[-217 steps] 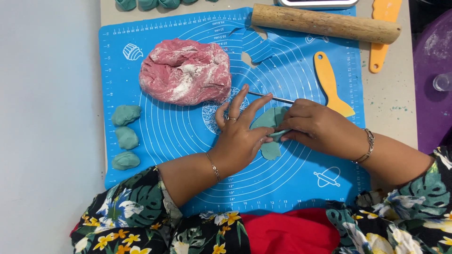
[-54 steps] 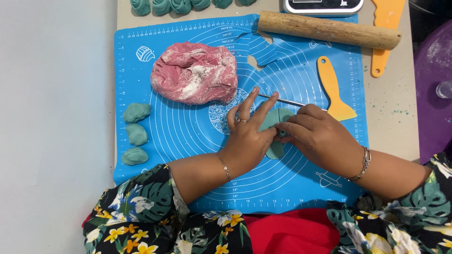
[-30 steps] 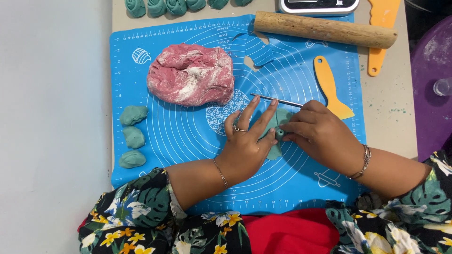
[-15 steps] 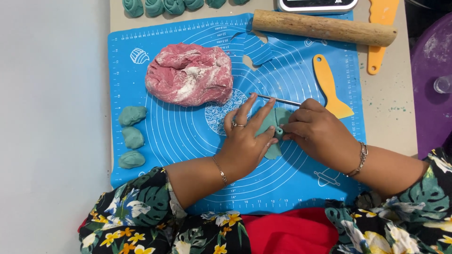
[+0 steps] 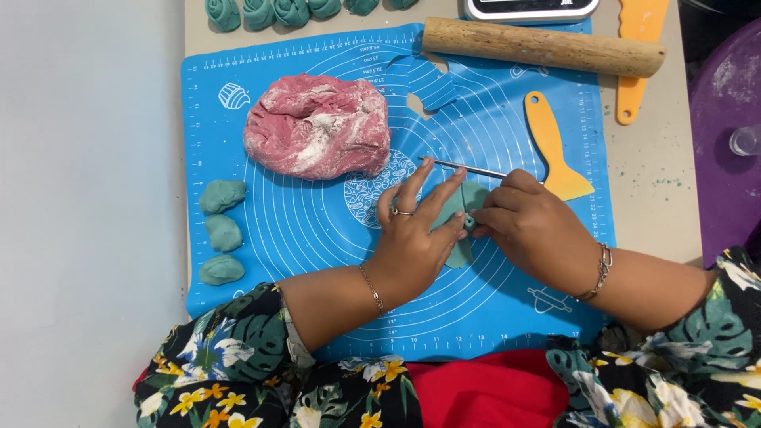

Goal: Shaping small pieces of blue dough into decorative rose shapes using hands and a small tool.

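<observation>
Mostly hidden: teal dough piece (image 5: 460, 208) under left hand (image 5: 412, 246), right hand (image 5: 535, 234).

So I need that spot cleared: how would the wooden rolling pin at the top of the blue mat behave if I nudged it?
The long round wooden rolling pin would probably roll readily, being a plain cylinder lying flat, half on the blue silicone mat. It looks solid and stiff, so likely heavy for its size. It might bump the orange plastic scraper beside its right end.
</observation>
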